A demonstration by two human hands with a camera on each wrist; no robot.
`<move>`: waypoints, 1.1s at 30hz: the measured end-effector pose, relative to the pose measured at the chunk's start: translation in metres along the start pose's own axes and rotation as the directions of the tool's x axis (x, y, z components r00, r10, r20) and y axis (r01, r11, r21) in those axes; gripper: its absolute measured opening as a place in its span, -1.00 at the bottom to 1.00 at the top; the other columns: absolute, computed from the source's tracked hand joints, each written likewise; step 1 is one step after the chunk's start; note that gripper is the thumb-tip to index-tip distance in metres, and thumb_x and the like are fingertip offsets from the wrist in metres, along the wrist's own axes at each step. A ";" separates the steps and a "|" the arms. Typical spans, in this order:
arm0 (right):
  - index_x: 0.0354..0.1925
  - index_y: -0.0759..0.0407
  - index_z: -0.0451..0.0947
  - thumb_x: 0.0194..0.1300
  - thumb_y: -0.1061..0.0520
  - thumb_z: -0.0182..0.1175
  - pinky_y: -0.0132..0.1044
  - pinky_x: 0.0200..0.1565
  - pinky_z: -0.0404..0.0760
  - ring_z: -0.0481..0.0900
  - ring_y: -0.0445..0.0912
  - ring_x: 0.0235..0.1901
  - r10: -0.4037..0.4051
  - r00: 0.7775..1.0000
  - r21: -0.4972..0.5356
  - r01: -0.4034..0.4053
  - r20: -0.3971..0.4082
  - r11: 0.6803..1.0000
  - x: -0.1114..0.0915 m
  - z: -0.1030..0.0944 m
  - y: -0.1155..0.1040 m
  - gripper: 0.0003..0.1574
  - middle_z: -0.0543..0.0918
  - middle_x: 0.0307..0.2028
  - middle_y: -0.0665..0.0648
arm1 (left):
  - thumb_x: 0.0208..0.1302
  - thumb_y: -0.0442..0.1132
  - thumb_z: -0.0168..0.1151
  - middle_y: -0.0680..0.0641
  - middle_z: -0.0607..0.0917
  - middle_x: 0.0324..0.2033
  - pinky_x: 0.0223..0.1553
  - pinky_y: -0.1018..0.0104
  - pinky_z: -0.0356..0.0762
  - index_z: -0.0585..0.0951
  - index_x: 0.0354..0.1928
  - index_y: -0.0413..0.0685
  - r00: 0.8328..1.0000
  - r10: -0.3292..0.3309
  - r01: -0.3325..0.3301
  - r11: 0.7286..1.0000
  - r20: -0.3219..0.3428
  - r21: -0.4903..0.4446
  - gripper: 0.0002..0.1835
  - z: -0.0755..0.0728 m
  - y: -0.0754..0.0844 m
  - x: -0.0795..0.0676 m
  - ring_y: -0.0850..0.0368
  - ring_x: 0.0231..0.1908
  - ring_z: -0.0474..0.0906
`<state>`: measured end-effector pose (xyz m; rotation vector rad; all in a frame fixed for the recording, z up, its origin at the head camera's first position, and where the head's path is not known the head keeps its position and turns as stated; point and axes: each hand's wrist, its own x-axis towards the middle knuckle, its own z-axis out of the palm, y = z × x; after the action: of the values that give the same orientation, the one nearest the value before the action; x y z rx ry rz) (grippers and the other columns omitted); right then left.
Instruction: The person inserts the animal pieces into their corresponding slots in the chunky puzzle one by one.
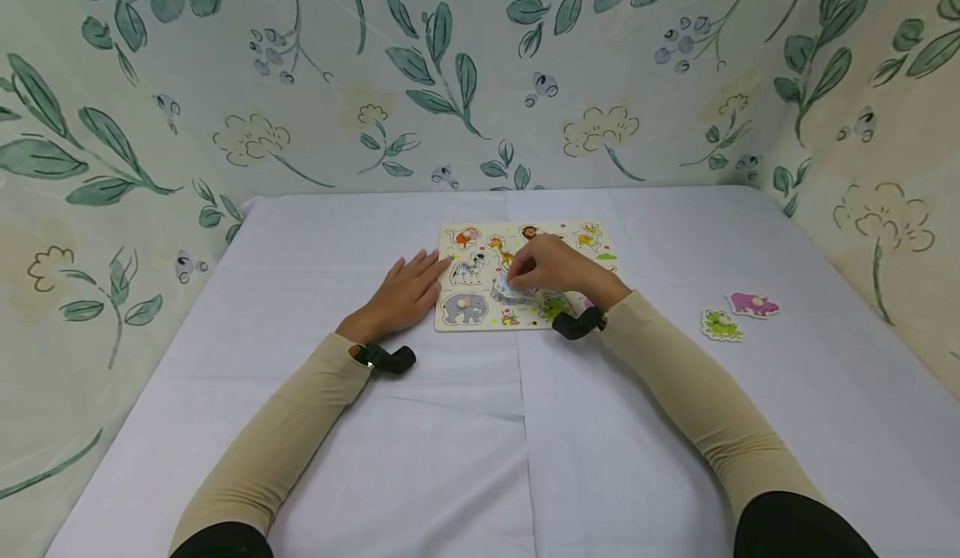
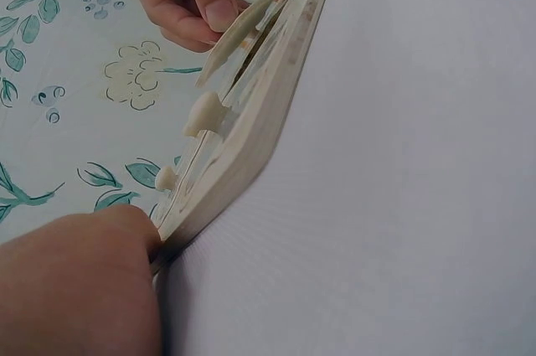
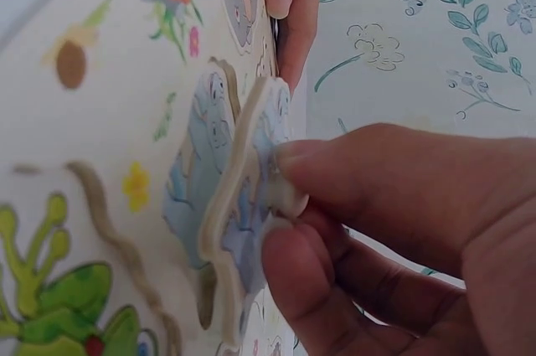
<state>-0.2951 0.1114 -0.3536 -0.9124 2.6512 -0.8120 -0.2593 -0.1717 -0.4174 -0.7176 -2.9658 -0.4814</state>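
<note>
A wooden peg puzzle board (image 1: 480,327) printed with animals lies on the white cloth. My right hand (image 1: 553,266) pinches the small knob of a blue animal puzzle piece (image 3: 251,197) between thumb and fingers. Tilted, the piece stands partly over a recess (image 3: 197,155) with a similar blue picture. My left hand (image 1: 405,291) rests palm down with its fingers spread, fingertips at the board's left edge. An elephant piece (image 1: 465,309) and a zebra piece (image 1: 468,269) sit on the board's left side. The frog recess (image 3: 67,306) shows its printed picture.
Right of the board, a purple hippo-shaped piece (image 1: 753,304) and a green frog piece (image 1: 722,325) lie loose on the cloth. Leaf-patterned fabric (image 1: 450,82) hangs behind and beside the table. A dark wrist strap (image 1: 577,323) sits by the board's lower right corner.
</note>
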 end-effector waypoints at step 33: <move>-0.37 0.13 0.74 0.21 0.17 0.34 -0.27 -0.22 0.59 0.63 -0.17 -0.37 -0.040 0.999 -0.014 0.041 0.019 0.999 0.003 0.006 -0.002 -0.93 0.72 -0.40 0.00 | 0.53 -0.04 -0.27 -0.07 0.06 0.49 0.43 -0.09 -0.30 0.11 0.51 0.07 1.000 -0.015 0.014 1.000 0.012 0.019 -0.44 -0.002 0.002 0.000 -0.02 0.49 -0.18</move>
<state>-0.2940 0.1056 -0.3574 -0.9755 2.6332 -0.7909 -0.2588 -0.1707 -0.4152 -0.7004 -2.9850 -0.4505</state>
